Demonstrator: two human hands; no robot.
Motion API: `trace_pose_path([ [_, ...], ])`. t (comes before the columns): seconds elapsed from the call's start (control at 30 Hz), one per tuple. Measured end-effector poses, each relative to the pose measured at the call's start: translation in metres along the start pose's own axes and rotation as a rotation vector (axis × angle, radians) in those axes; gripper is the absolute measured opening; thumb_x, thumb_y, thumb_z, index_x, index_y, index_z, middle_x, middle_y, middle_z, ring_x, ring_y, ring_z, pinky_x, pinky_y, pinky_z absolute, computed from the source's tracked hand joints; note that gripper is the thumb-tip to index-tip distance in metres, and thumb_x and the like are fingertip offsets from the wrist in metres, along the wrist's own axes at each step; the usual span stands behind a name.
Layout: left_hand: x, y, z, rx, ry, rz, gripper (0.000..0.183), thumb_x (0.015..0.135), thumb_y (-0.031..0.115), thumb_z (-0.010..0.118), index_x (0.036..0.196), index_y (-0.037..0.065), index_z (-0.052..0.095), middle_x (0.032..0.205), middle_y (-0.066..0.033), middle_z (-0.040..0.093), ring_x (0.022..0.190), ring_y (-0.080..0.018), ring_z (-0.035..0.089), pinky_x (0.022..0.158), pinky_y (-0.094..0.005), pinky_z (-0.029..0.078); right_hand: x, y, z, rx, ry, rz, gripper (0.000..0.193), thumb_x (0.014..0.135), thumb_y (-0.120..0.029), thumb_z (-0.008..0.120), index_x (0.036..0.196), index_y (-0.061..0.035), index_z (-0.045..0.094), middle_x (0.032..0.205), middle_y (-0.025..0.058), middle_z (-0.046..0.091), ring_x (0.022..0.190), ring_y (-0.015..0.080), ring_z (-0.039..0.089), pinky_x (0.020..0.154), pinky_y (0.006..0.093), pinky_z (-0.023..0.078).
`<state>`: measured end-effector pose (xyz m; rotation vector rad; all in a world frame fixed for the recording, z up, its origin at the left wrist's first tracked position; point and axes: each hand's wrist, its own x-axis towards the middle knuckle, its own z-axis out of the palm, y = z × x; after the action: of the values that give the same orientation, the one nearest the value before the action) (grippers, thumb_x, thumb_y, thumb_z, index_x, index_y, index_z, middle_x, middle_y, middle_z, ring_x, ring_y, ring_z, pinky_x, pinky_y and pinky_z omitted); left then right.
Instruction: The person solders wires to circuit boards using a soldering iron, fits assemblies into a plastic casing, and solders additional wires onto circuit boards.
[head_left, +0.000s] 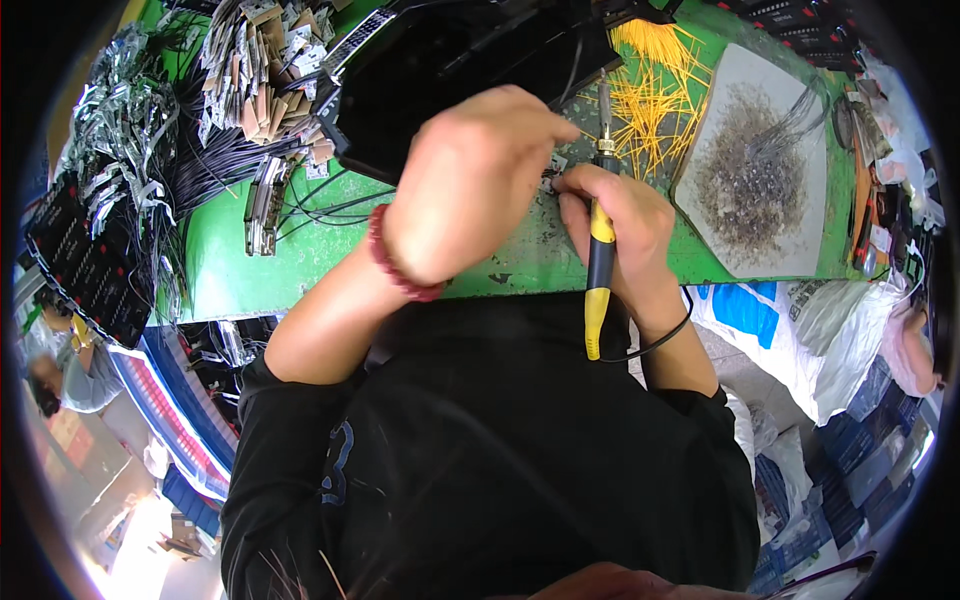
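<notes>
A soldering iron with a yellow and black handle stands tilted in my right hand, its metal tip pointing away from me. The thumb and forefinger of that hand close together over the bench, near a small part I cannot make out. My left hand, with a red beaded bracelet at the wrist, hovers just left of it. It is slightly smeared, and most of its fingers are hidden beneath the palm. Beyond both hands sits a large black plastic housing.
Thin yellow wires lie behind my right hand. A pale board at right carries dark crumbs and fine wires. Bundled black cables with metal ends, brown card pieces and a metal part crowd the green bench on the left.
</notes>
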<state>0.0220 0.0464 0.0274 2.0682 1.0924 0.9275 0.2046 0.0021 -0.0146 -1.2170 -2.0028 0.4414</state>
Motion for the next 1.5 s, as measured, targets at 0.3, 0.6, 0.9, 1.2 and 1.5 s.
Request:
trace_pose_path([
  [0.3, -0.005, 0.017, -0.022, -0.131, -0.145, 0.036, 0.014, 0.08, -0.003, 0.068, 0.094, -0.002, 0.069, 0.08, -0.008, 0.068, 0.074, -0.012, 0.065, 0.066, -0.0242, 0.052, 0.007, -0.002, -0.005, -0.04, 0.008, -0.01, 0.023, 0.07, -0.004, 0.07, 0.09, -0.0129, 0.061, 0.062, 0.0013, 0.057, 0.052, 0.0197, 0.055, 0.049, 0.033, 0.042],
  [0.6, -0.022, 0.01, -0.006, -0.577, -0.027, -0.408, 0.008, 0.086, -0.004, 0.064, 0.093, -0.002, 0.061, 0.085, -0.002, 0.063, 0.076, -0.0085, 0.062, 0.069, -0.0221, 0.051, -0.003, 0.003, -0.01, 0.782, 0.183, 0.222, 0.033, 0.084, 0.003, 0.066, 0.113, -0.0022, 0.05, 0.086, 0.0099, 0.067, 0.068, 0.0111, 0.061, 0.059, 0.0229, 0.048],
  [0.9, -0.026, 0.015, 0.004, -0.746, -0.037, -0.467, 0.007, 0.086, -0.004, 0.064, 0.093, -0.002, 0.061, 0.082, -0.0004, 0.062, 0.073, -0.0035, 0.058, 0.065, -0.0189, 0.049, -0.004, -0.019, -0.012, 0.602, 0.26, 0.084, 0.039, 0.076, 0.009, 0.072, 0.108, -0.0019, 0.053, 0.085, 0.0093, 0.069, 0.073, 0.013, 0.066, 0.063, 0.0241, 0.053],
  [1.2, -0.019, 0.005, -0.004, -1.035, -0.328, -0.61, 0.011, 0.088, 0.004, 0.068, 0.095, -0.001, 0.062, 0.082, -0.0043, 0.066, 0.072, -0.0083, 0.062, 0.067, -0.0213, 0.052, -0.006, -0.017, -0.02, 0.67, 0.09, -0.008, 0.045, 0.075, 0.008, 0.075, 0.111, -0.0008, 0.05, 0.088, 0.0106, 0.066, 0.077, 0.0159, 0.067, 0.067, 0.0268, 0.055],
  [1.5, -0.017, -0.004, -0.007, -1.117, -0.475, -0.612, 0.012, 0.087, 0.006, 0.069, 0.095, 0.0, 0.062, 0.082, -0.005, 0.067, 0.07, -0.0086, 0.064, 0.066, -0.0215, 0.053, -0.003, -0.013, -0.018, 0.878, 0.061, 0.071, 0.036, 0.077, 0.009, 0.073, 0.106, -0.0003, 0.053, 0.087, 0.0099, 0.063, 0.079, 0.0183, 0.069, 0.07, 0.0287, 0.056],
])
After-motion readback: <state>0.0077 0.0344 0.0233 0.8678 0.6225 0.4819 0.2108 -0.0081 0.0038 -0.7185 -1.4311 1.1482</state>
